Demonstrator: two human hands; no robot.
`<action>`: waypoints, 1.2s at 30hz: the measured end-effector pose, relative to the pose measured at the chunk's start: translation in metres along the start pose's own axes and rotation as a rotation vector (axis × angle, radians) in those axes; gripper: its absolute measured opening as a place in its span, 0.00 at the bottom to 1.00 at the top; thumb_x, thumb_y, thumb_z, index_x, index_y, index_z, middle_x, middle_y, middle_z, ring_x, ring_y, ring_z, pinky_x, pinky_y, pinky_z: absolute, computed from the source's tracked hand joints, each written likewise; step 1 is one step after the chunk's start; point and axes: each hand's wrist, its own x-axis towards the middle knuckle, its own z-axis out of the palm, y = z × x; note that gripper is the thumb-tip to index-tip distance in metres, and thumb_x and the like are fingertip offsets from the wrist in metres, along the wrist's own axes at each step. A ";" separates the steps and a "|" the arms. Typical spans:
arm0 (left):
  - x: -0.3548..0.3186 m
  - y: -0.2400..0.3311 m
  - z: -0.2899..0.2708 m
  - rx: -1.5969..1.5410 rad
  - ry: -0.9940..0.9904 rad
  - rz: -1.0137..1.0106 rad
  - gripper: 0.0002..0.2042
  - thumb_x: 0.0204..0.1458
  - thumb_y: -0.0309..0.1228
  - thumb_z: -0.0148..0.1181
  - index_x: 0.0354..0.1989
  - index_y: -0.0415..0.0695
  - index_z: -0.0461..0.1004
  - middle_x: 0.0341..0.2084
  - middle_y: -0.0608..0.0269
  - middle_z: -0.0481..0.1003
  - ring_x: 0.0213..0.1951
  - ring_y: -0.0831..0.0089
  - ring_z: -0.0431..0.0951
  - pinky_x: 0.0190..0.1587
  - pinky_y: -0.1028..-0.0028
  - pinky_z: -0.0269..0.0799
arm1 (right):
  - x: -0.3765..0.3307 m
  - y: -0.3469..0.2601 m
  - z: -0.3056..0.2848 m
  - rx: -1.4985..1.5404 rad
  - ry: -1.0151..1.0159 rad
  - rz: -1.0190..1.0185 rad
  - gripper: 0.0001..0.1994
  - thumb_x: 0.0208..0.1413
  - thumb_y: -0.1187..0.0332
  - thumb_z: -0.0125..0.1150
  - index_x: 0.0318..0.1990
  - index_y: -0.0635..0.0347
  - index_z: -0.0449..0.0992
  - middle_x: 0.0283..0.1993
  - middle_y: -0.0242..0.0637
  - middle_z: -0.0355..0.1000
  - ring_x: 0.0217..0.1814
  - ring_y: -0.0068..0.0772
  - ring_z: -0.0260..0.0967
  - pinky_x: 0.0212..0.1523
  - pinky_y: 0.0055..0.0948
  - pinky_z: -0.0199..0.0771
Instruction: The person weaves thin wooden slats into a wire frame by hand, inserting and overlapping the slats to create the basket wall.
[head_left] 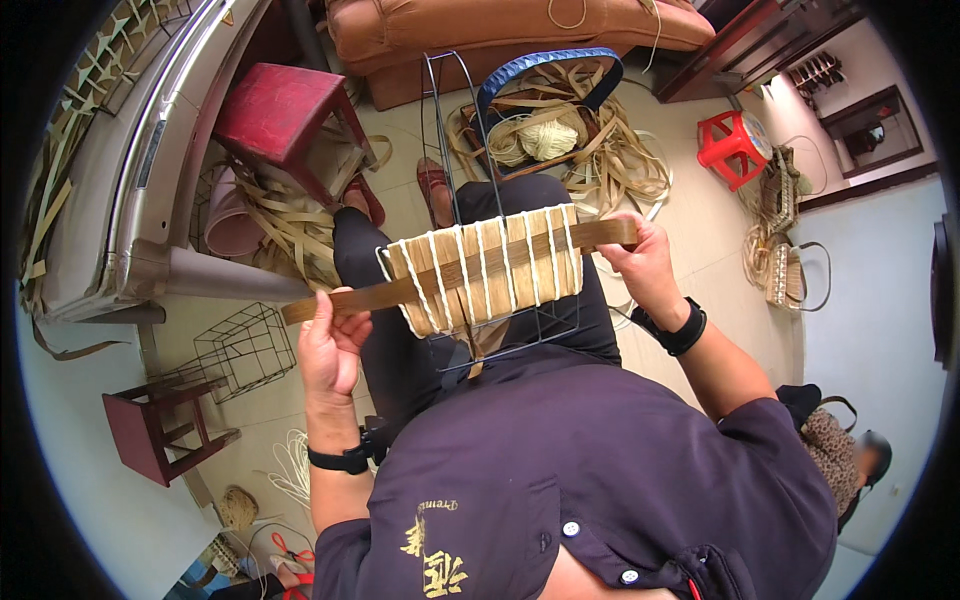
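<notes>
A flat brown strip (380,297) is stretched across a pale woven panel (494,296) on my lap. Several white cords run over the panel, which sits on a dark wire frame (436,105). My left hand (335,348) grips the strip left of the panel, thumb and fingers closed around it, and the strip's end sticks out past them. On the other side, my right hand (645,268) pinches the strip just beyond the panel's right edge, where it bends over. A narrow brown piece hangs below the panel's lower edge.
Ahead on the floor lies a blue-handled basket (548,62) with cream cord balls (548,137) and loose strips. A red stool (285,110) and brown stool (145,440) stand left, near a wire frame (245,350). Right are a red plastic stool (730,150) and a seated person (845,450).
</notes>
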 end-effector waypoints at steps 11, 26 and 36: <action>0.010 0.040 -0.085 -0.049 0.272 0.142 0.15 0.69 0.42 0.56 0.48 0.43 0.79 0.30 0.71 0.82 0.26 0.84 0.81 0.28 0.81 0.80 | 0.000 0.000 0.006 -0.171 -0.126 -0.207 0.17 0.52 0.84 0.57 0.49 0.62 0.79 0.28 0.18 0.58 0.29 0.09 0.56 0.30 0.15 0.59; 0.027 0.047 -0.146 -0.151 0.281 0.160 0.13 0.68 0.40 0.57 0.47 0.44 0.80 0.25 0.70 0.77 0.25 0.82 0.74 0.26 0.81 0.74 | 0.002 0.004 0.017 -0.074 -0.154 -0.224 0.18 0.51 0.86 0.58 0.50 0.64 0.78 0.34 0.25 0.72 0.34 0.13 0.68 0.36 0.17 0.70; 0.029 0.027 -0.143 -0.221 0.219 0.055 0.14 0.65 0.46 0.61 0.37 0.48 0.79 0.28 0.66 0.82 0.29 0.75 0.83 0.29 0.75 0.79 | 0.064 -0.129 0.128 -0.700 -0.538 -0.898 0.20 0.55 0.72 0.67 0.56 0.64 0.75 0.54 0.50 0.76 0.55 0.53 0.74 0.56 0.45 0.76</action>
